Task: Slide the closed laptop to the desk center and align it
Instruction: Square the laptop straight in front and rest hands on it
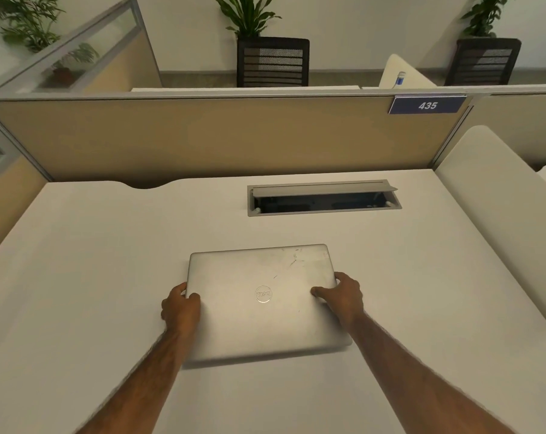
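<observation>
A closed silver laptop (262, 302) lies flat on the white desk (93, 261), near the middle, its round logo facing up and its edges roughly parallel to the desk's front. My left hand (181, 308) grips its left edge, thumb on the lid. At the right edge my right hand (340, 297) holds it the same way, thumb resting on top. Both forearms reach in from the bottom of the view.
An open grey cable hatch (325, 198) is set into the desk behind the laptop. A tan partition (202, 136) with a blue "435" sign (427, 105) closes the far side. A white side panel (500, 195) bounds the right.
</observation>
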Action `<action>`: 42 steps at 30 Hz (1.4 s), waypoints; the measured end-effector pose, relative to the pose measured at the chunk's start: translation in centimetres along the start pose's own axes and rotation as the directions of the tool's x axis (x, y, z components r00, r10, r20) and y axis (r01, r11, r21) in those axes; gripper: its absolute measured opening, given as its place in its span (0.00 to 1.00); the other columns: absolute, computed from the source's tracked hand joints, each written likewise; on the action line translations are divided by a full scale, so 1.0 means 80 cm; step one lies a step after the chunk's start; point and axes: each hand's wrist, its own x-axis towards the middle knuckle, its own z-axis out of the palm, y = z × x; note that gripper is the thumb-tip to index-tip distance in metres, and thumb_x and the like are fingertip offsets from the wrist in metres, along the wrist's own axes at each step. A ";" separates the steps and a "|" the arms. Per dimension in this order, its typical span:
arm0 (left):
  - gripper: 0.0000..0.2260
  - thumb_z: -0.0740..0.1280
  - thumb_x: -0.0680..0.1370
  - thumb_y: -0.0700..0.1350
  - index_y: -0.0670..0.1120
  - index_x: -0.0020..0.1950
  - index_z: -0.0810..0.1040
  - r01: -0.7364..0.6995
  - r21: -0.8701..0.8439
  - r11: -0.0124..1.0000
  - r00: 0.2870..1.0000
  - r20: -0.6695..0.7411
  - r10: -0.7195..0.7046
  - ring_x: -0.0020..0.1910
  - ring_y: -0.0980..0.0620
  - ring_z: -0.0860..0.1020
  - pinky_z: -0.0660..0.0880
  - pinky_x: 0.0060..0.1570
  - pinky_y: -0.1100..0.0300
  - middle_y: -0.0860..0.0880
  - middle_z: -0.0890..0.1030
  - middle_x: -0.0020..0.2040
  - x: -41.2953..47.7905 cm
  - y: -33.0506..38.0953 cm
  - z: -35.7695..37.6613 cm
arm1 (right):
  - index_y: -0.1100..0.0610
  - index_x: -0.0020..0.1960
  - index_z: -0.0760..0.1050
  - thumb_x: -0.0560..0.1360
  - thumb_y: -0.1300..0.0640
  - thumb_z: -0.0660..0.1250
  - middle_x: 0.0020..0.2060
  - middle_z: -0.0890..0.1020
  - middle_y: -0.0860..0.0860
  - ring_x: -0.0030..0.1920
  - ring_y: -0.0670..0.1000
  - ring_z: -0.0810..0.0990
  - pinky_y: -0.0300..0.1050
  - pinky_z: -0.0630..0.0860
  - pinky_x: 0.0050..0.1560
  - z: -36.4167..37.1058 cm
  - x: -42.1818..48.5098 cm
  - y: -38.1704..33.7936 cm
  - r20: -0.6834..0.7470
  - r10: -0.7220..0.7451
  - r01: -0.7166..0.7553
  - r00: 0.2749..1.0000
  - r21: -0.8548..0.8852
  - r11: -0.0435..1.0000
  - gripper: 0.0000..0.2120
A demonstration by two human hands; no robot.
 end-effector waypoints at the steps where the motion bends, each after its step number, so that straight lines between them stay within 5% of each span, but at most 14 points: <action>1: 0.27 0.60 0.65 0.45 0.49 0.64 0.79 0.004 0.003 1.000 1.000 0.001 -0.004 0.51 0.37 0.82 0.80 0.56 0.42 0.44 0.83 0.56 0.003 -0.003 0.000 | 0.49 0.64 0.78 0.51 0.36 0.74 0.56 0.82 0.52 0.56 0.58 0.83 0.57 0.82 0.57 0.001 0.001 0.000 0.004 -0.001 0.001 1.000 -0.004 1.000 0.42; 15: 0.29 0.58 0.66 0.46 0.49 0.67 0.76 0.017 0.072 0.997 0.999 0.036 -0.020 0.60 0.37 0.76 0.78 0.58 0.43 0.41 0.78 0.62 0.015 -0.007 0.000 | 0.50 0.66 0.77 0.54 0.39 0.74 0.58 0.80 0.54 0.59 0.59 0.80 0.57 0.80 0.60 0.002 -0.006 -0.006 0.009 -0.004 0.004 1.000 -0.021 1.000 0.41; 42: 0.30 0.57 0.65 0.46 0.49 0.67 0.77 -0.014 0.119 0.993 0.998 0.067 0.006 0.60 0.36 0.76 0.78 0.58 0.45 0.41 0.77 0.63 0.024 0.005 -0.001 | 0.50 0.62 0.79 0.47 0.38 0.72 0.58 0.81 0.54 0.56 0.59 0.82 0.57 0.82 0.58 -0.001 -0.011 -0.018 0.021 0.029 -0.030 0.999 0.027 0.999 0.43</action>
